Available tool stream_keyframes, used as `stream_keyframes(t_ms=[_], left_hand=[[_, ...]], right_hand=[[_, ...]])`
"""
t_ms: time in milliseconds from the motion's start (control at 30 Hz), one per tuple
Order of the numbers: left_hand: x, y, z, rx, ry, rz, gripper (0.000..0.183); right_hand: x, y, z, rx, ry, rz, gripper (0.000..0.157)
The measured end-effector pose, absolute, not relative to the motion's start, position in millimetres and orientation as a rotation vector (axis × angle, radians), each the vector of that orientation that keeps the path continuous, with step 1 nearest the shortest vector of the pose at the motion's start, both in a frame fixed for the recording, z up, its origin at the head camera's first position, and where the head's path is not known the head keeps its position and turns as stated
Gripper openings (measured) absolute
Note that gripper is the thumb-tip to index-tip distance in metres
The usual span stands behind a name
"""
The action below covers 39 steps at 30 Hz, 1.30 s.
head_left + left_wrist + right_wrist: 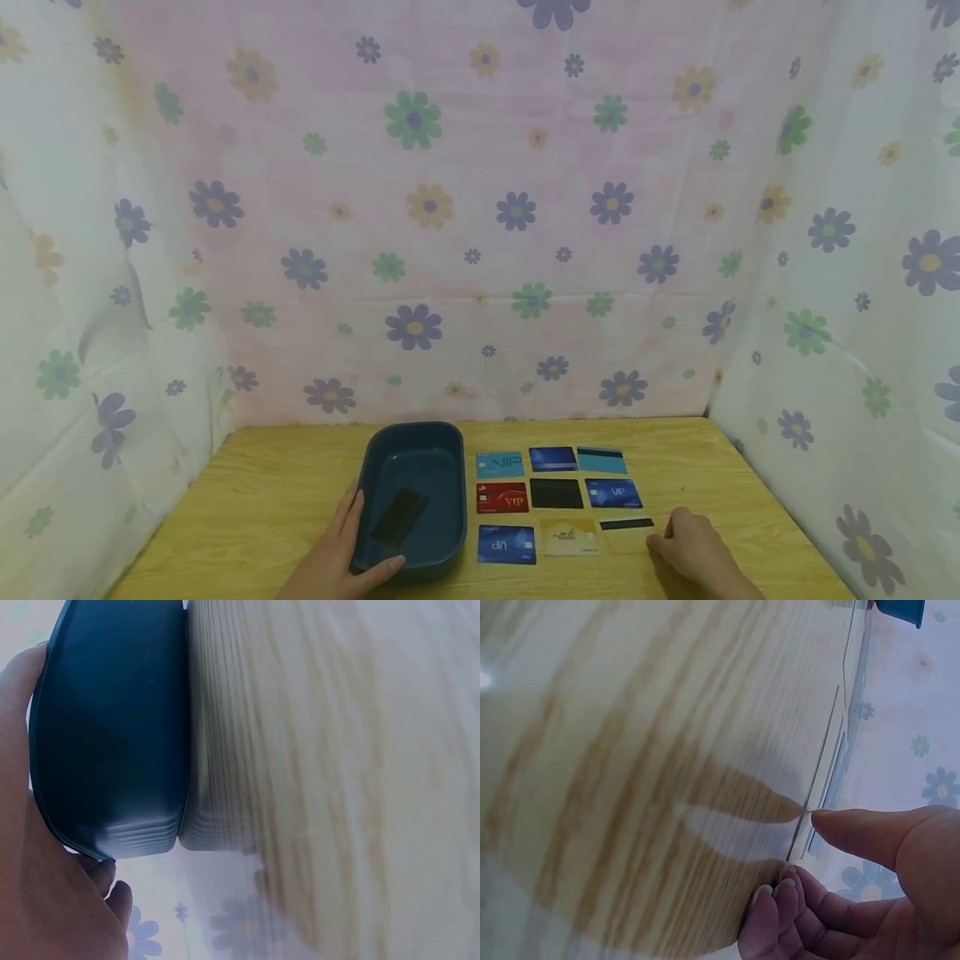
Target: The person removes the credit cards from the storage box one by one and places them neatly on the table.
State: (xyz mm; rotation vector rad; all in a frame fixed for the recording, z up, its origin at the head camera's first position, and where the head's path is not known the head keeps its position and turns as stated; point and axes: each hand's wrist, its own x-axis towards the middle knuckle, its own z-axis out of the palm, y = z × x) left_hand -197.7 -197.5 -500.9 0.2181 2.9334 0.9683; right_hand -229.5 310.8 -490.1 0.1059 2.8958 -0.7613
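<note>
A dark teal tub (459, 500) stands on the table, a flat dark rectangular piece (400, 517) lying in it. My left hand (337, 542) grips the tub's left side, thumb over the near rim; the left wrist view shows the hand along the tub's wall (112, 735). Right of the tub, bank-style cards lie in three rows. At the front right lies a gold card (626, 537) with a black stripe. The curled fingers and thumb of my right hand (693, 550) hold its right edge, low against the table (855, 877).
Nearby lie a red VIP card (502, 497), a black card (557, 493), blue cards (506, 544) and a gold card with a printed emblem (568, 537). The wood-grain table (750, 500) is enclosed by flower-patterned cloth (480, 250) at the back and sides.
</note>
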Motion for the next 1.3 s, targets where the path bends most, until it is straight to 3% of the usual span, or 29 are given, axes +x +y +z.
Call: stream_keyframes(t_ms=[533,1100,1300], left_hand=[[-197,-199,-504,0.215,2.926,0.993,0.116],[-197,-199,-500,0.235,2.92,0.999,0.114],[-197,-199,-500,0.234,2.916,1.001,0.115]], right_hand=[[-226,307,-481,0.127,2.877,-0.77,0.024],[-232,275,-464,-0.015,2.96,-0.903,0.02],[-231,254,-459,-0.182,2.937,-1.034,0.016]])
